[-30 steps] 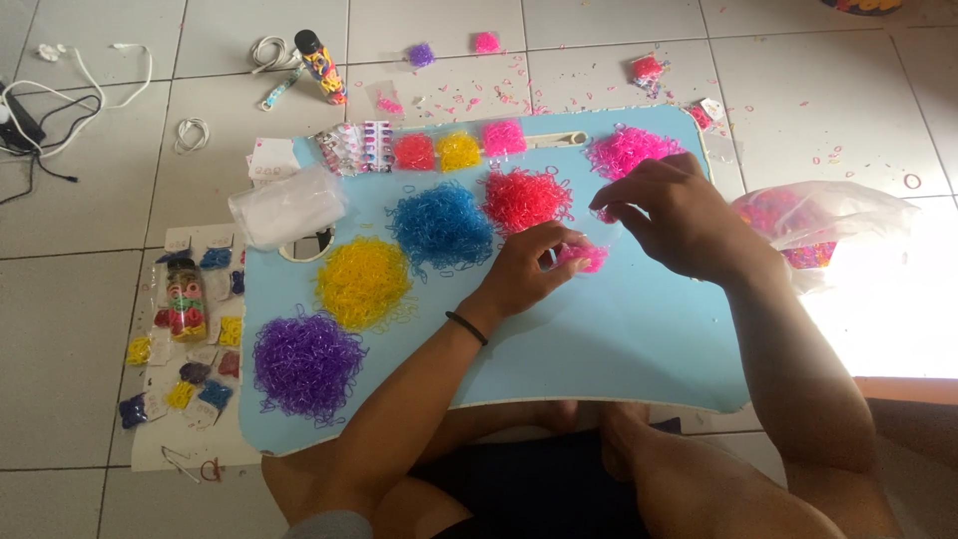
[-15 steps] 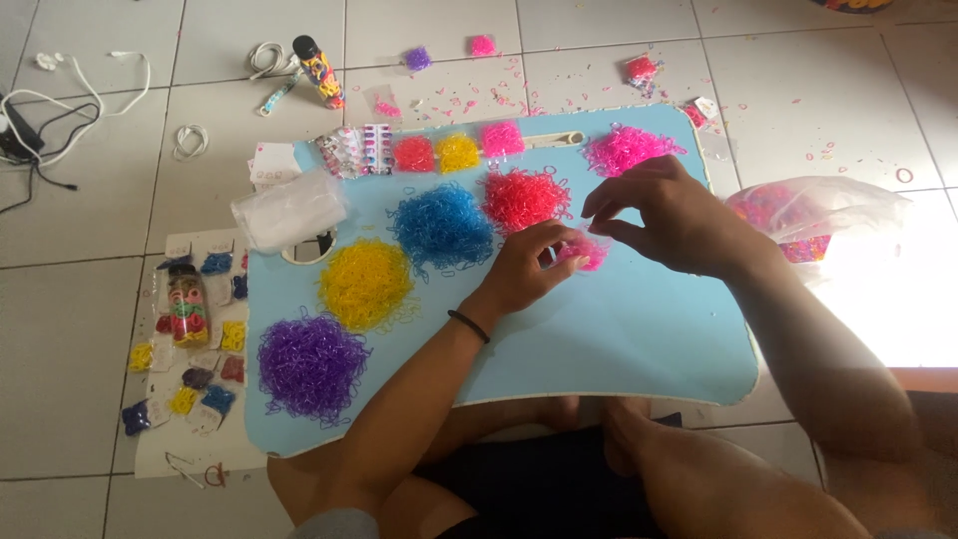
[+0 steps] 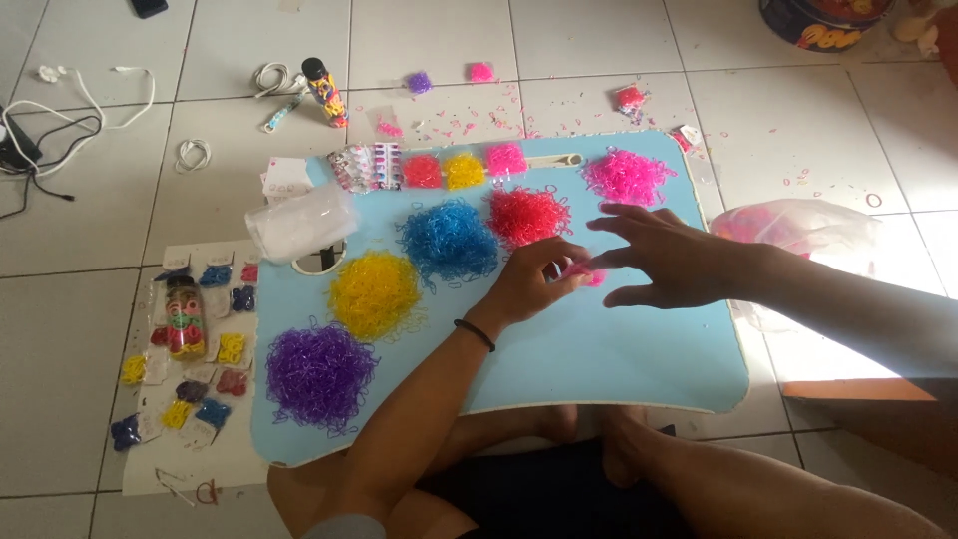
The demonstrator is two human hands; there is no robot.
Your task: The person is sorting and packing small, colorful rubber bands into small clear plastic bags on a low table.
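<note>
The left hand (image 3: 534,279) pinches small pink bands (image 3: 589,274) on the blue board (image 3: 599,349); the right hand (image 3: 669,262) hovers open-fingered, grasping nothing. Sorting continues; next needs fine fingertip picking.

the lap desk (image 3: 619,359) is pale sky blue with a cream edge. on it lie heaps of tiny bands: a purple heap (image 3: 319,374), a yellow heap (image 3: 374,292), a blue heap (image 3: 449,240), a red heap (image 3: 527,215) and a magenta heap (image 3: 627,176). along the far edge sit small packets (image 3: 464,168) in red, yellow and pink. a few bright pink bands (image 3: 587,273) show between the left hand (image 3: 534,282) and the right hand (image 3: 669,260). a black band (image 3: 475,334) circles the left wrist. the floor (image 3: 90,329) is off-white tile with grey joints, speckled with pink bits. a white card (image 3: 185,399) carries blue, yellow, pink and purple clusters.
</note>
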